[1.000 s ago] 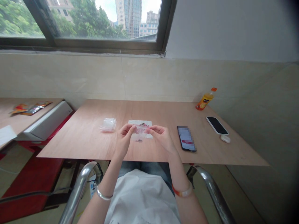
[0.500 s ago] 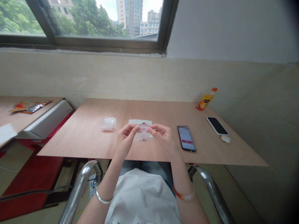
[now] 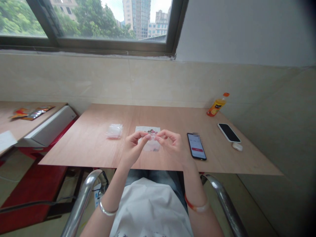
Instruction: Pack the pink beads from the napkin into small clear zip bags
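Note:
A small clear zip bag (image 3: 151, 145) with a red line along its top hangs between my two hands. My left hand (image 3: 134, 143) pinches one end of the top edge, and my right hand (image 3: 171, 143) pinches the other. A few tiny things seem to lie at the bag's bottom, too small to name. Behind it on the table is a white sheet (image 3: 139, 129) with small dark and pink pieces (image 3: 152, 131) on it, partly hidden by the bag and my fingers. Left of my hands lies a stack of clear bags (image 3: 115, 131).
On the wooden table (image 3: 81, 144), a dark phone (image 3: 197, 147) with its screen lit lies to the right. Beyond it are a white phone (image 3: 229, 133), a small white case (image 3: 237, 146) and an orange drink bottle (image 3: 217, 105). Metal chair arms (image 3: 82, 200) flank me.
The bag's top edge has tipped, and more of the small pieces on the sheet show above it. My fingers have shifted slightly along the edge, still pinching it.

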`<action>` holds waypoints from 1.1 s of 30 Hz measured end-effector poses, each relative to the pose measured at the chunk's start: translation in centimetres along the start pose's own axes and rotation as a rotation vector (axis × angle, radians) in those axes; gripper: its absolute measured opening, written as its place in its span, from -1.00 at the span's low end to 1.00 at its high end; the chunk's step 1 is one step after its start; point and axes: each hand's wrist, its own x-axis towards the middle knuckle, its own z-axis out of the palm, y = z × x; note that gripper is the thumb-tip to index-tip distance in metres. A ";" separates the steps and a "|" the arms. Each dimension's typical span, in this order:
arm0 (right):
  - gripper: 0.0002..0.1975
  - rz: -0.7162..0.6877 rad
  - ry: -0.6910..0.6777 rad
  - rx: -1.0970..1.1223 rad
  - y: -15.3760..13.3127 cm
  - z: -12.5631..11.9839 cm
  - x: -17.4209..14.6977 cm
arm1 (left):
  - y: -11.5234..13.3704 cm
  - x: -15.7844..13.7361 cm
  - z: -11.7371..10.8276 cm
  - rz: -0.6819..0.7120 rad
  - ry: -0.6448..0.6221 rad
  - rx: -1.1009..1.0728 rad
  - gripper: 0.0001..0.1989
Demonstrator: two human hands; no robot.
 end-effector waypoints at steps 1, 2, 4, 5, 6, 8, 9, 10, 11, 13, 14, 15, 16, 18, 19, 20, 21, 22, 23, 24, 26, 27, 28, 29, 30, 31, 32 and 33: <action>-0.79 0.001 -0.015 -0.010 -0.1 0.0 0.0 | 0.1 -0.1 0.0 0.011 -0.002 0.017 -0.81; -0.79 0.002 -0.028 -0.018 -0.2 0.0 -0.1 | 0.2 -0.1 0.1 0.020 -0.008 0.030 -0.81; -0.78 -0.007 -0.045 -0.028 -0.3 0.0 -0.2 | 0.4 -0.3 0.1 0.032 -0.031 0.054 -0.82; -0.78 -0.018 -0.050 -0.030 -0.3 0.0 -0.3 | 0.5 -0.3 0.1 0.037 -0.046 0.066 -0.82; -0.77 -0.030 -0.055 -0.033 -0.3 -0.1 -0.3 | 0.5 -0.4 0.2 0.041 -0.060 0.078 -0.82; -0.75 -0.047 -0.065 -0.038 -0.3 -0.2 -0.4 | 0.8 -0.4 0.2 0.048 -0.082 0.098 -0.83; -0.75 -0.051 -0.071 -0.038 -0.3 -0.3 -0.4 | 0.9 -0.5 0.2 0.049 -0.091 0.106 -0.83; -0.74 -0.051 -0.080 -0.038 -0.3 -0.4 -0.5 | 1.0 -0.5 0.3 0.049 -0.100 0.112 -0.83; -0.74 -0.047 -0.087 -0.038 -0.3 -0.5 -0.5 | 1.1 -0.5 0.3 0.049 -0.108 0.118 -0.83; -0.73 -0.030 -0.104 -0.032 -0.3 -0.7 -0.6 | 1.2 -0.5 0.4 0.049 -0.118 0.130 -0.83; -0.73 -0.014 -0.122 -0.025 -0.3 -0.7 -0.6 | 1.3 -0.6 0.5 0.050 -0.121 0.135 -0.83; -0.73 0.006 -0.145 -0.017 -0.3 -0.8 -0.7 | 1.3 -0.6 0.6 0.050 -0.123 0.139 -0.82; -0.73 0.024 -0.171 -0.011 -0.3 -0.9 -0.7 | 1.3 -0.6 0.6 0.049 -0.127 0.140 -0.82; -0.74 0.042 -0.210 -0.013 -0.2 -1.2 -0.7 | 1.2 -0.6 0.7 0.041 -0.145 0.132 -0.82; -0.74 0.039 -0.221 -0.023 -0.2 -1.4 -0.6 | 1.2 -0.5 0.8 0.036 -0.155 0.126 -0.81; -0.74 0.028 -0.228 -0.035 -0.1 -1.6 -0.4 | 1.2 -0.4 0.8 0.031 -0.166 0.121 -0.81; -0.73 0.017 -0.233 -0.047 0.0 -1.9 -0.2 | 1.2 -0.2 0.8 0.028 -0.176 0.122 -0.80; -0.73 0.010 -0.242 -0.059 0.1 -2.2 0.0 | 1.1 0.0 0.8 0.025 -0.187 0.132 -0.80; -0.72 0.011 -0.255 -0.070 0.2 -2.5 0.4 | 1.1 0.4 0.8 0.023 -0.204 0.152 -0.80; -0.70 0.022 -0.268 -0.082 0.4 -2.9 0.8 | 1.0 0.9 0.7 0.025 -0.231 0.181 -0.80; -0.69 0.076 -0.276 -0.106 1.0 -3.7 1.7 | 0.8 2.1 0.5 0.035 -0.310 0.255 -0.78; -0.68 0.110 -0.276 -0.116 1.3 -4.2 2.2 | 0.6 2.8 0.3 0.043 -0.355 0.288 -0.77; -0.68 0.145 -0.273 -0.123 1.7 -4.6 2.7 | 0.3 3.6 0.2 0.050 -0.396 0.316 -0.75; -0.68 0.178 -0.270 -0.130 2.1 -5.1 3.3 | -0.1 4.4 0.2 0.056 -0.429 0.335 -0.74; -0.68 0.207 -0.270 -0.138 2.6 -5.7 3.9 | -0.5 5.2 0.2 0.059 -0.456 0.348 -0.73; -0.68 0.231 -0.282 -0.149 3.1 -6.2 4.6 | -1.1 6.1 0.4 0.064 -0.478 0.357 -0.72; -0.68 0.253 -0.302 -0.162 3.6 -6.8 5.2 | -1.7 6.9 0.6 0.070 -0.499 0.363 -0.71; -0.69 0.272 -0.330 -0.175 4.3 -7.5 5.9 | -2.5 7.7 1.0 0.076 -0.514 0.368 -0.71</action>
